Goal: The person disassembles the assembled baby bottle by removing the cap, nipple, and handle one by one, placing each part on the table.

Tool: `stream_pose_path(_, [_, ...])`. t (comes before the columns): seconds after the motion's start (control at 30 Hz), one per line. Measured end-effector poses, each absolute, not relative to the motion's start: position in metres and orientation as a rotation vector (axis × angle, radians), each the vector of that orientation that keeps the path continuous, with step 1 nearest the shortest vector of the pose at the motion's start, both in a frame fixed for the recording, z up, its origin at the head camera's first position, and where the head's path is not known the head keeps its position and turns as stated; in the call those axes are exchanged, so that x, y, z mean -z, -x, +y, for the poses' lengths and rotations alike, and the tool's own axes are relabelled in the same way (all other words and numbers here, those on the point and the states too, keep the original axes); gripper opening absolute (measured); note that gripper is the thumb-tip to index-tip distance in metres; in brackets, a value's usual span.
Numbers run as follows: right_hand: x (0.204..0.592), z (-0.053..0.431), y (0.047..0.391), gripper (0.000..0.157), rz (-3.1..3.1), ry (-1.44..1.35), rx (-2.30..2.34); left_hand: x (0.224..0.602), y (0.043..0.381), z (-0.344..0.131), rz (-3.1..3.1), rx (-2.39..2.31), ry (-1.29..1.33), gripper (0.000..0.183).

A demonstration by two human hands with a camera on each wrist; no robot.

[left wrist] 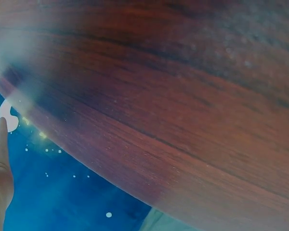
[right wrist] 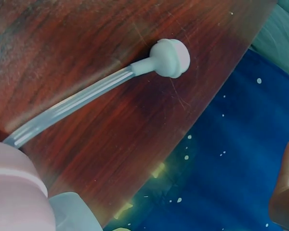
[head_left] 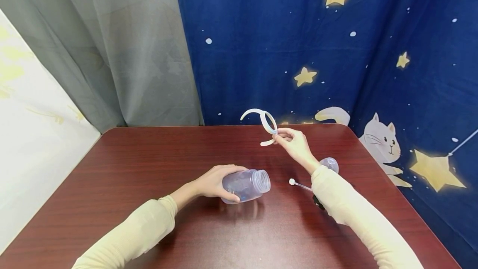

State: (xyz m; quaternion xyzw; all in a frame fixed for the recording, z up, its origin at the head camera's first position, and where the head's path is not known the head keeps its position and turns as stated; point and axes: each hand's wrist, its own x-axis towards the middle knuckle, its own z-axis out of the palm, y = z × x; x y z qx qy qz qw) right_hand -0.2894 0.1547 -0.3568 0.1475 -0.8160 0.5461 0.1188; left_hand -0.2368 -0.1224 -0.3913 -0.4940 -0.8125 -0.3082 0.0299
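Note:
My left hand (head_left: 220, 182) grips a clear plastic baby bottle (head_left: 240, 186), with thumb and fingers round its body. The bottle lies tipped over, its uncapped threaded mouth facing right. Above the table, my right hand (head_left: 296, 144) pinches a white bottle handle ring (head_left: 269, 123) with two curved arms. Near the right forearm lies a clear straw (right wrist: 77, 108) with a round weighted end (right wrist: 170, 58). Each wrist view catches only part of its hand, the left hand (left wrist: 1, 178) and the right hand (right wrist: 285, 192), at the edge.
A clear dome-shaped cap (head_left: 330, 164) stands partly behind the right forearm. Close to the right wrist camera is a pink rounded part (right wrist: 14, 192), joined by the straw. The dark red wooden table (head_left: 168, 148) ends at curtains (head_left: 261, 53) behind it.

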Motion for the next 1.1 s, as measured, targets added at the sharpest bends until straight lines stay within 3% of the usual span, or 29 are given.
stream_pose_path(0.3, [0.340, 0.145, 0.270, 0.024, -2.378, -0.437, -1.663, 0.392, 0.237, -0.122, -2.512, 0.956, 1.520, 0.073])
stream_pose_path(0.57, [0.370, 0.151, 0.293, 0.026, -2.429, -0.389, -1.594, 0.391, 0.236, -0.123, -2.540, 0.948, 1.503, 0.074])
stream_pose_path(1.1, [0.386, 0.149, 0.292, 0.025, -2.506, -0.294, -1.614, 0.394, 0.237, -0.122, -2.524, 0.918, 1.507, 0.075])
